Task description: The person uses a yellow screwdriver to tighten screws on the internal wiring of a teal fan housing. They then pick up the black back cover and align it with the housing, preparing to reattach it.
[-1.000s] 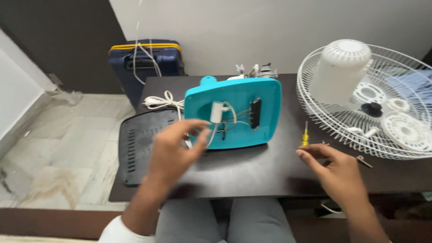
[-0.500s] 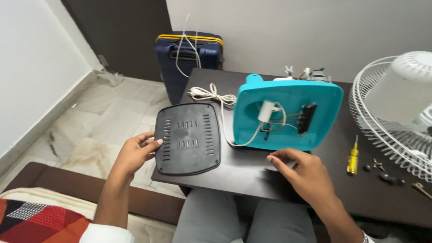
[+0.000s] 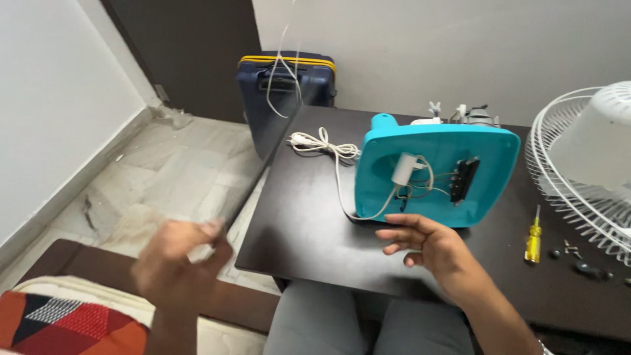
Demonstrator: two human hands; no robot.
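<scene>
A teal fan base (image 3: 480, 148) lies on its side on the dark table (image 3: 302, 230), its open underside facing me with a white capacitor (image 3: 402, 169), thin wires and a black switch block (image 3: 463, 181). My right hand (image 3: 430, 248) rests on the table with fingers spread, touching the base's lower edge. My left hand (image 3: 181, 261) hangs blurred off the table's left edge over the floor; its fingers look curled and nothing shows in it. A coiled white power cord (image 3: 322, 146) runs from the base toward the back.
A yellow screwdriver (image 3: 533, 240) and small screws (image 3: 572, 253) lie right of the base. A white wire fan grille (image 3: 565, 190) with a white motor housing (image 3: 595, 141) fills the right edge. A navy suitcase (image 3: 289, 92) stands behind the table. Red patterned cloth (image 3: 66, 322) lies bottom left.
The black cover that lay at the table's left is gone from view. My left hand has swung off the table to the lower left. My right hand stays at the base's lower edge.
</scene>
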